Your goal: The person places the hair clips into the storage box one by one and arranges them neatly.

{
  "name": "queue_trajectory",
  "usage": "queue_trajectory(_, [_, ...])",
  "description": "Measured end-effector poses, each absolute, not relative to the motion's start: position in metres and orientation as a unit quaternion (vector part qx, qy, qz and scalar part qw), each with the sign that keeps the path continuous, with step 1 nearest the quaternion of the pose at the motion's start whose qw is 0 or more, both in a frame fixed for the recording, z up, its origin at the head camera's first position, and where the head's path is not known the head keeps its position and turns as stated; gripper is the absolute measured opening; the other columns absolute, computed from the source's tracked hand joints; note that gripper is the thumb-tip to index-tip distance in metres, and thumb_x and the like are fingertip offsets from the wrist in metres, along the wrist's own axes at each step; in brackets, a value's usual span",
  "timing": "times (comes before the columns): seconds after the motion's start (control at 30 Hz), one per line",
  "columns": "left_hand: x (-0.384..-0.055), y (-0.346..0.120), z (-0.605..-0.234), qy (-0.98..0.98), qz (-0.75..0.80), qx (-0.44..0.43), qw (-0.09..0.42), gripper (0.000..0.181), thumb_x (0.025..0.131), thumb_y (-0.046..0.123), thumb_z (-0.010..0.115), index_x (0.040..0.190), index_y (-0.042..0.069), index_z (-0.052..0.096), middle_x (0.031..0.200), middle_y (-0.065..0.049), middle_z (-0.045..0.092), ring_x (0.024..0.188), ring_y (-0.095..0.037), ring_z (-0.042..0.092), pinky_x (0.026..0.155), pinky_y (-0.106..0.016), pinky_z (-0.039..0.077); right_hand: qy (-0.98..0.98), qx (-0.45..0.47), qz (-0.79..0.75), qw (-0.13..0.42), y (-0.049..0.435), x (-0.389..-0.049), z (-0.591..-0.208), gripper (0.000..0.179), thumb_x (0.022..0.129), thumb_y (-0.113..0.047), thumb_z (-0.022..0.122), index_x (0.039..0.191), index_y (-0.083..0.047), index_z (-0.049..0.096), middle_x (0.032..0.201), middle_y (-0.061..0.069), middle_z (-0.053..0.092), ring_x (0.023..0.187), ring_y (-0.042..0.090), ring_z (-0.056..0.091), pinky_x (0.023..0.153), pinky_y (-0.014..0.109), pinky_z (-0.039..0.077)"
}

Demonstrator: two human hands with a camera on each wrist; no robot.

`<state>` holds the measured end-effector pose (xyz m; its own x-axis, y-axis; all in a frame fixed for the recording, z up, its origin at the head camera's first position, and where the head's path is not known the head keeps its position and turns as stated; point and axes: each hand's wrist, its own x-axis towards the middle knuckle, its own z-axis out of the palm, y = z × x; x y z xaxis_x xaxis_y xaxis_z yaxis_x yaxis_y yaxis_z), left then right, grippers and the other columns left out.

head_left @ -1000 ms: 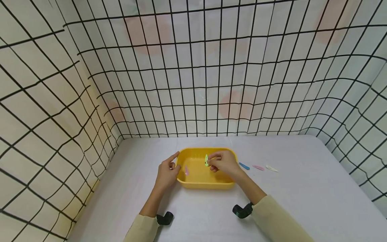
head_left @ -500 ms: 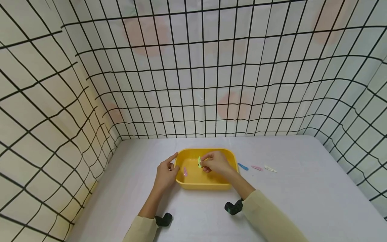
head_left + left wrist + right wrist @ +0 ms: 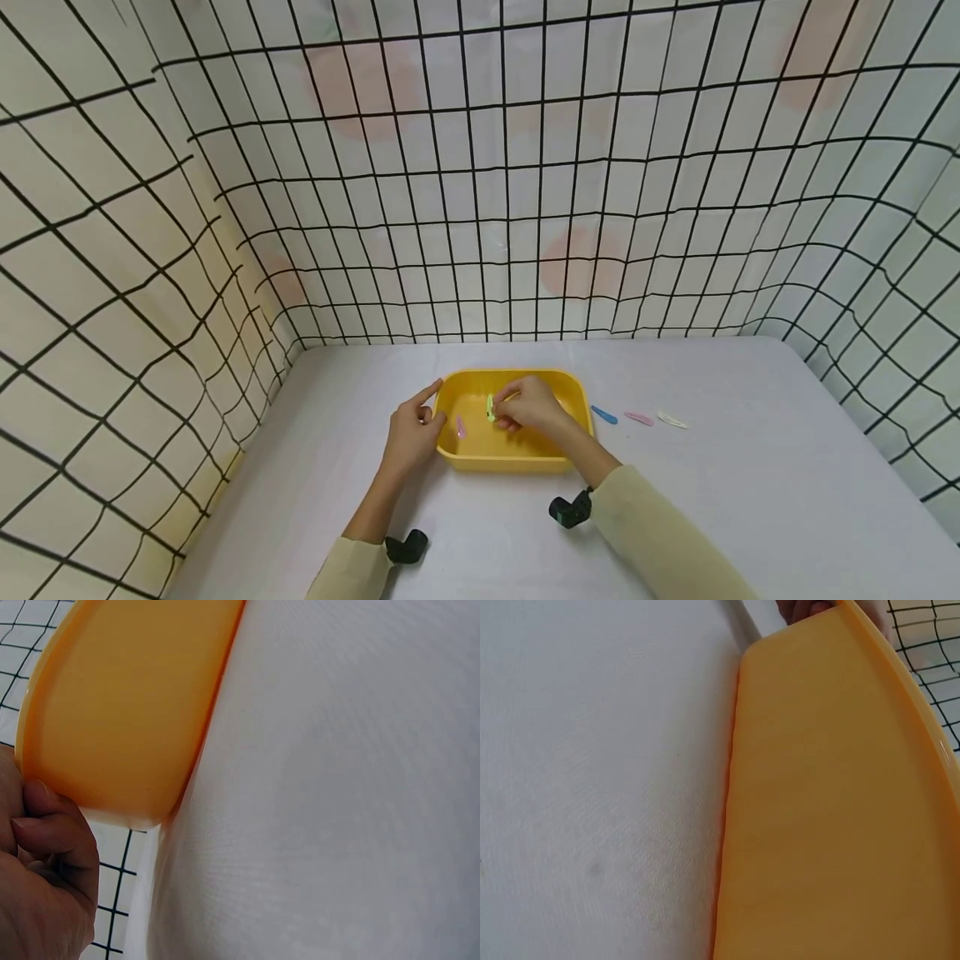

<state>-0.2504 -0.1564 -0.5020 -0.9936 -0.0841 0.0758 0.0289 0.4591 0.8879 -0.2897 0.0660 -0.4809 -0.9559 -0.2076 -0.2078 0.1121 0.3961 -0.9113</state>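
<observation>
A yellow plastic tray stands on the table in the head view. My left hand grips its left end, the thumb over the rim; in the left wrist view, curled fingers lie against the tray's outer wall. Over the tray's inside, my right hand pinches a bright green snap hair clip between thumb and fingertips, close over the floor. A pink hair clip lies inside near the left end. The right wrist view shows mostly the tray's side wall; the right hand is hidden there.
Right of the tray, a blue hair clip, a pink one and a white one lie in a row on the white tabletop. Black wire grid walls surround the table at the back and sides.
My right hand has moved left and slightly down with the green hair clip, bringing it nearer the pink clip in the tray. My left hand has kept its place on the rim.
</observation>
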Motion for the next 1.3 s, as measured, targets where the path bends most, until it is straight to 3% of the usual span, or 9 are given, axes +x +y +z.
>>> queue_trajectory(0.37, [-0.253,-0.157,-0.503,-0.859,-0.506,0.009,0.074,0.06,0.088,0.007,0.064,0.146,0.023,0.06,0.058,0.003,0.037,0.048,-0.011,0.032,0.045,-0.019,0.031,0.85,-0.059,-0.499,0.159,0.057,-0.288,-0.485,0.007,0.09,-0.008,0.073,0.092,-0.002,0.076,0.067,0.006,0.071,0.054,0.016,0.065,0.052,0.022,0.052])
queue_trajectory(1.3, [-0.253,-0.156,-0.502,-0.866,-0.495,0.012,0.074,0.059,0.088,0.008,0.063,0.145,0.023,0.061,0.056,0.004,0.038,0.048,-0.011,0.032,0.045,-0.02,0.029,0.852,-0.055,-0.492,0.169,0.041,-0.284,-0.489,0.007,0.086,-0.005,0.075,0.086,0.001,0.072,0.064,0.007,0.069,0.048,0.013,0.063,0.05,0.025,0.056])
